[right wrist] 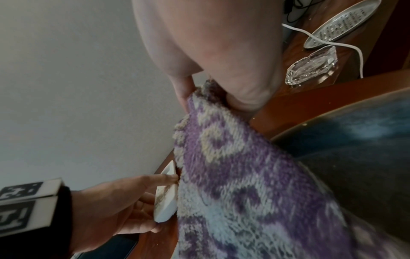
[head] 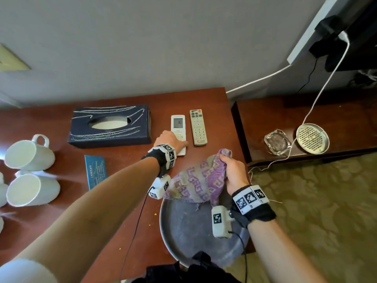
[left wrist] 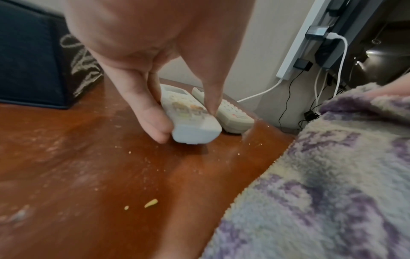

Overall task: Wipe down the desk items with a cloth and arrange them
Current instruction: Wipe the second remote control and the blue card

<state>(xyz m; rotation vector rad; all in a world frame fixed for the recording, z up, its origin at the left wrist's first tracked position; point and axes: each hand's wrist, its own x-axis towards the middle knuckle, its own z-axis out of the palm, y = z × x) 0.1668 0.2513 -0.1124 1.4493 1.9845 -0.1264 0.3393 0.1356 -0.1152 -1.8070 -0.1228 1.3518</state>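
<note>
My left hand [head: 173, 140] grips the near end of a white air-conditioner remote [head: 178, 124] lying on the brown desk [head: 126, 170]; the thumb and fingers [left wrist: 153, 119] close on its two long sides [left wrist: 190, 122]. A grey TV remote [head: 197, 127] lies just to its right [left wrist: 230, 112]. My right hand [head: 234, 170] holds a bunched purple and cream patterned cloth [head: 195, 180] above the desk's right front corner; the cloth [right wrist: 233, 175] hangs down over a round metal tray [head: 193, 231].
A dark tissue box [head: 111, 127] stands left of the remotes. White mugs [head: 28, 154] lie on their sides at the far left, near a blue card [head: 95, 172]. A lower shelf at right holds a glass ashtray [head: 277, 141], a perforated metal dish [head: 312, 137] and a white cable. Crumbs [left wrist: 150, 203] dot the desk.
</note>
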